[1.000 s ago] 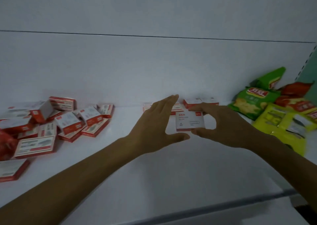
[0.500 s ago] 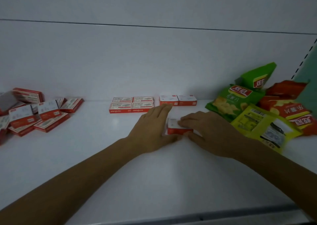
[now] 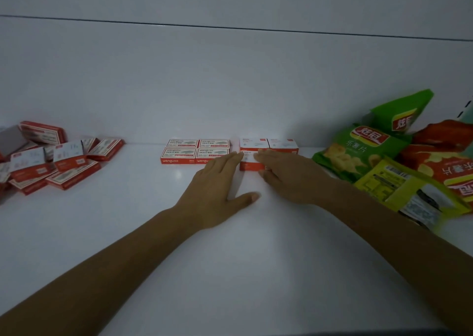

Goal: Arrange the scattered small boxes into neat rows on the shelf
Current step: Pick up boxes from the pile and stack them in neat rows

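Looking down through the head view, we see both hands meeting at one small box (image 3: pixel 248 159) on a white shelf (image 3: pixel 230 271). The box is flat, with a white top carrying small print and a red band along its front. It lies just in front of a pair (image 3: pixel 268 143) of like boxes at the back wall. Just to its left is a block of four (image 3: pixel 195 151), set two by two, with "wengu" printed on the red front edges.

Our left hand (image 3: pixel 217 184) lies flat, fingers straight and together and thumb spread wide, with its fingertips touching the box's left end. Our right hand (image 3: pixel 289 179) covers the box's right end and pinches it, fingers over the top and thumb at the front face.

A loose pile (image 3: pixel 56 161) of the same boxes lies well apart at the left, tilted and overlapping. Snack bags (image 3: pixel 363 153) in green, red and yellow crowd the right side, near our right arm.

A second ago the right hand held the box up off the shelf, its white face turned toward us. Half a second ago it was down on the shelf but stood clear in front of the pair. It has since gone back against them, and the left thumb has come away from it.
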`<state>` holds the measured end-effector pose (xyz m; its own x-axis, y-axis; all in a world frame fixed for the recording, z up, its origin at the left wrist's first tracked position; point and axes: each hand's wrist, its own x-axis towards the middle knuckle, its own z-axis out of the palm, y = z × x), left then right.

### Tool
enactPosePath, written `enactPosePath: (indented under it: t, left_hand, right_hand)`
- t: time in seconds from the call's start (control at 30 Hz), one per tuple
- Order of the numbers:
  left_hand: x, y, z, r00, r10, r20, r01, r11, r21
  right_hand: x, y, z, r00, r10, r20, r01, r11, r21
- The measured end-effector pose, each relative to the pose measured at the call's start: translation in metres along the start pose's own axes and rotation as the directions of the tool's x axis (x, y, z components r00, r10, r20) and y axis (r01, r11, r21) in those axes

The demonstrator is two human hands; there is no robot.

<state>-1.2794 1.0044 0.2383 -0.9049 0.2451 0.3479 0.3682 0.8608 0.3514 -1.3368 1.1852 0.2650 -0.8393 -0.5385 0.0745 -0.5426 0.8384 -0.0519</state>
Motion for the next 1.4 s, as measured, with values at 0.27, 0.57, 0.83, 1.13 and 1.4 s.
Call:
enactPosePath:
  t: [0.27,0.57,0.83,1.13,1.4]
  left_hand:
    - [0.004,-0.013,-0.002,0.999,-0.033,0.011,0.033,0.999,0.011]
    - [0.006,-0.01,-0.002,0.999,-0.047,0.023,0.047,0.999,0.022]
    - [0.003,-0.01,-0.001,1.0,-0.024,0.006,0.024,0.999,0.048]
    - [0.003,-0.01,-0.001,1.0,-0.011,-0.002,0.011,0.996,0.088]
    - [0.007,-0.005,-0.019,0.995,0.101,0.018,-0.101,0.934,0.342]
  right_hand:
    - [0.008,0.008,0.014,0.995,-0.016,-0.102,0.02,0.999,0.044]
    - [0.009,0.003,0.015,0.993,0.034,-0.116,-0.023,0.995,0.093]
    - [0.008,0.0,0.02,0.989,0.023,-0.149,-0.017,0.999,0.046]
    - [0.008,-0.006,0.012,0.985,0.062,-0.158,-0.04,0.989,0.139]
    - [0.001,-0.011,-0.016,0.955,-0.003,-0.298,0.04,0.992,0.118]
